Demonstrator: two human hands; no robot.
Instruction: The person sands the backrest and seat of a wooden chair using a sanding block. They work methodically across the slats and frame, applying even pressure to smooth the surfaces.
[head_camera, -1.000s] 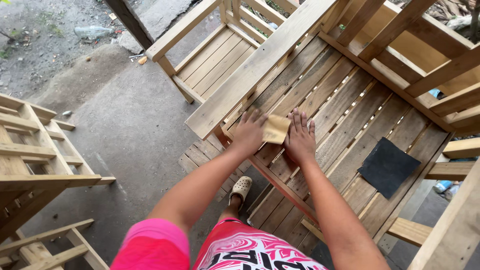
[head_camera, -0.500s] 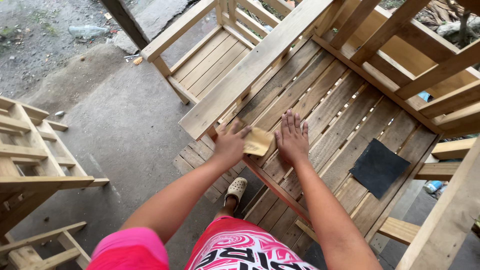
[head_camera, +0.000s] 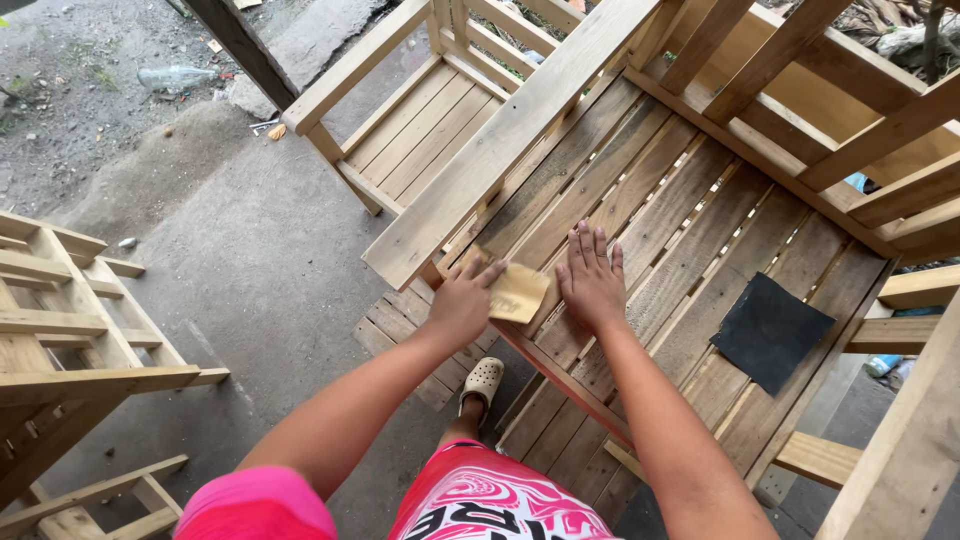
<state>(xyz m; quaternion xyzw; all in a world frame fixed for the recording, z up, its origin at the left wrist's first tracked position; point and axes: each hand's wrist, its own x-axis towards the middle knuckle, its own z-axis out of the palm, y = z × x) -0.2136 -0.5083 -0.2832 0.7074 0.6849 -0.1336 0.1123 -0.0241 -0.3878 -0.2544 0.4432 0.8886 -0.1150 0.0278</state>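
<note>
1. Wooden frames (head_camera: 70, 330), far left, on the concrete floor (head_camera: 240, 260).
2. Left hand (head_camera: 462, 302): fingers curled, pinching a tan sandpaper sheet (head_camera: 517, 293) against the slatted wooden seat (head_camera: 640, 210), just beside the armrest plank (head_camera: 500, 140).
3. Right hand (head_camera: 592, 280): spread flat, pressed on the slats, just right of the sheet.
4. Black sandpaper sheet (head_camera: 770, 330), lying flat, right, well apart from both hands.
</note>
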